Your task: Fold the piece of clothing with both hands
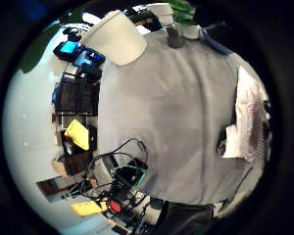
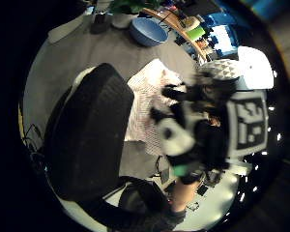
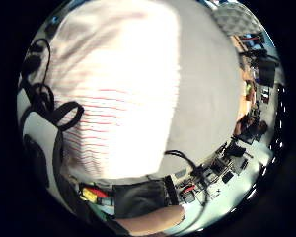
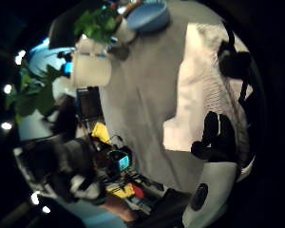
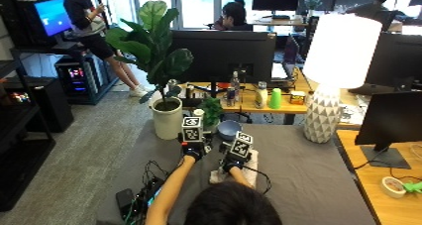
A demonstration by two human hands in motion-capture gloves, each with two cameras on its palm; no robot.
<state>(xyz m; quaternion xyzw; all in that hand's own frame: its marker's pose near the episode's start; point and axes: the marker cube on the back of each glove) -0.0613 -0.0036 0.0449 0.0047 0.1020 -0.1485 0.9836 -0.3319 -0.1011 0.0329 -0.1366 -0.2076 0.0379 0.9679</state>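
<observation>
Grey cloth covers the desk [image 5: 310, 160] in a busy office, where a potted plant [image 5: 161, 76], a blue bowl [image 5: 229, 130] and a white lamp [image 5: 333, 61] stand along its far edge and a tangle of electronics [image 5: 135, 197] lies near the person's left elbow. Just in front of the person, on the cloth, lies the piece of clothing [image 5: 254, 166], a white garment with thin reddish stripes, apparently bunched into a narrow heap rather than spread flat. It sits close to the body, presumably so both hands can reach it without stretching.

Over the garment is the right hand [image 5: 235, 158], palm down; its little-finger-side palm view is largely filled with striped fabric [image 3: 113, 89], so the palm is close to the cloth. Its thumb-side view shows dark fingers [image 4: 218, 135] bent onto the edge of the garment [image 4: 206, 85], which reads as a pinch on the cloth, though the contact itself is not plain.

Beside it, the left hand [image 5: 193, 150] hovers over bare desk, just left of the garment; its palm views show grey cloth [image 1: 176, 112] with the clothing [image 1: 250, 117] off to one side, and whether that grip is apart or together cannot be told. Both forearms reach forward, roughly parallel, wrists raised. Folding looks barely begun.
</observation>
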